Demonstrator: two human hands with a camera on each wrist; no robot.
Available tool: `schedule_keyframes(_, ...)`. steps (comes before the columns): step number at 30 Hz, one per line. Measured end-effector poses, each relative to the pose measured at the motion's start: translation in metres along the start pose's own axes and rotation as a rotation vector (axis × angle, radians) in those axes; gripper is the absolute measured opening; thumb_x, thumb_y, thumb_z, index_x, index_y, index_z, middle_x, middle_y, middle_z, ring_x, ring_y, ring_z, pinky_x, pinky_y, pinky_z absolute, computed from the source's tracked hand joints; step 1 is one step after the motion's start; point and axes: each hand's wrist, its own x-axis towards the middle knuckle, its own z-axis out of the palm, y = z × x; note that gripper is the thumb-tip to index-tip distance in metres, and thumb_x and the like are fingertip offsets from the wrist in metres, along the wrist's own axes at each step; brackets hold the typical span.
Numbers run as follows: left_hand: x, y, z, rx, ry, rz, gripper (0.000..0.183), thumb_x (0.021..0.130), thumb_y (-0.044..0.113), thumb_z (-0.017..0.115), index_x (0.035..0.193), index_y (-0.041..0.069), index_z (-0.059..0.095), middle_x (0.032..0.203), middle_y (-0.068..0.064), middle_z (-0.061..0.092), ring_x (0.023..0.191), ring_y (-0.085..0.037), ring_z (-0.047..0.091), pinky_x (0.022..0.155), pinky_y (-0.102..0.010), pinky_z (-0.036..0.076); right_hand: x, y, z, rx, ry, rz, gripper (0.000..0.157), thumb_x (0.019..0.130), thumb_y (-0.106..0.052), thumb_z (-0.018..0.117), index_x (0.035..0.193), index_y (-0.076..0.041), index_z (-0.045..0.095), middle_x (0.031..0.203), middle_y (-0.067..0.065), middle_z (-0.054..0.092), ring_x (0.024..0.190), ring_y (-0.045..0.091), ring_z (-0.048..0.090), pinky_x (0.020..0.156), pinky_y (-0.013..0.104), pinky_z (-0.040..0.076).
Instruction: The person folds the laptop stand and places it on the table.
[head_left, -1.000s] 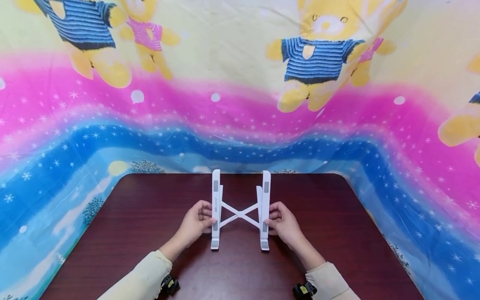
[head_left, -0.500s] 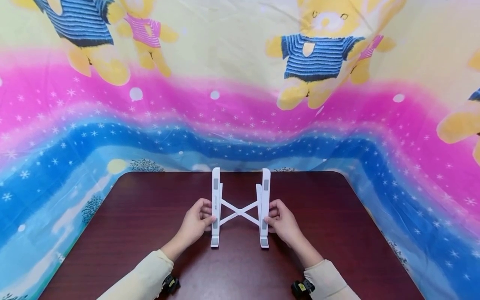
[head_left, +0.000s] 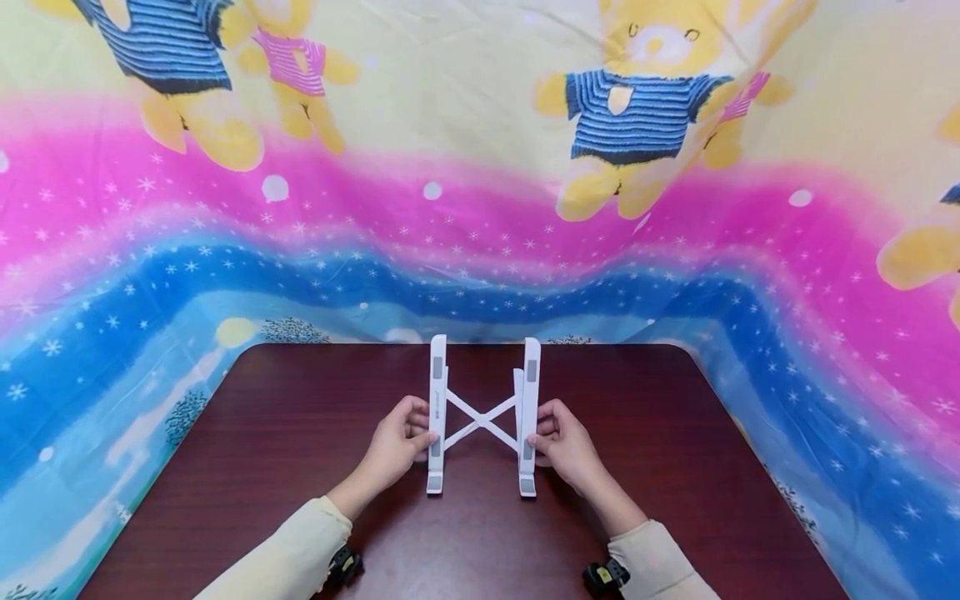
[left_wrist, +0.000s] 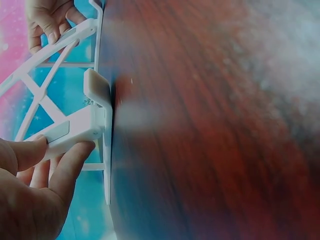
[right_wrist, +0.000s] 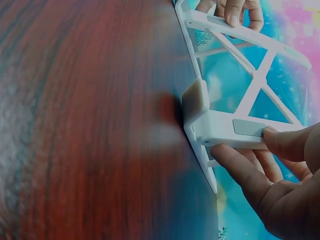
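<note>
A white folding laptop stand point(head_left: 437, 417) with grey pads and crossed X braces point(head_left: 481, 420) stands in the middle of the dark table. My left hand point(head_left: 399, 435) grips its left arm near the lower end, thumb on top beside a grey pad. On the other side my right hand point(head_left: 566, 440) pinches the right arm point(head_left: 529, 408) the same way. In the left wrist view, the left hand's thumb and fingers point(left_wrist: 75, 167) lie on both sides of the sloping arm. The right wrist view shows the right thumb point(right_wrist: 287, 142) on the grey pad's edge, fingers underneath.
The reddish-brown table point(head_left: 300, 400) extends around the stand, with rounded far corners. Behind and beside it hangs a printed cloth point(head_left: 480, 208) with bears and snowflakes. Black wrist cameras point(head_left: 606, 577) sit at both cream sleeves point(head_left: 654, 560).
The stand's left arm has shifted slightly right, towards the right arm, with my left hand on it. My right hand stays almost where it was.
</note>
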Motion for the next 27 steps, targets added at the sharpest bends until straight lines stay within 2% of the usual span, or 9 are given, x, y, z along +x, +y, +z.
schedule_keyframes(8,0.000,0.001,0.005,0.011,-0.001,-0.005,0.037,0.088,-0.011,0.071,0.116,0.010,0.060,0.099,-0.016,0.066,0.083,-0.024,0.069,0.061,-0.046,0.063,0.001,0.001,0.004,-0.038,-0.005,-0.014,0.029,0.093,0.009,0.066,0.113,-0.008,0.054,0.093,0.015,0.064,0.078,0.025,0.069,0.064,0.047,0.063)
schedule_keyframes(16,0.002,0.004,0.009,0.003,-0.012,0.004,0.036,0.089,-0.010,0.071,0.117,0.011,0.060,0.100,-0.015,0.066,0.084,-0.026,0.069,0.062,-0.050,0.062,0.003,0.001,0.003,-0.049,-0.006,-0.011,0.030,0.093,0.009,0.067,0.112,-0.010,0.054,0.093,0.014,0.064,0.078,0.025,0.069,0.065,0.047,0.063)
schedule_keyframes(27,0.005,0.003,0.016,0.039,-0.018,0.033,0.037,0.089,-0.009,0.071,0.118,0.011,0.060,0.100,-0.015,0.066,0.082,-0.023,0.069,0.061,-0.048,0.063,0.005,0.000,0.005,-0.055,-0.009,-0.017,0.030,0.092,0.007,0.069,0.112,-0.011,0.054,0.093,0.015,0.065,0.077,0.024,0.070,0.063,0.046,0.063)
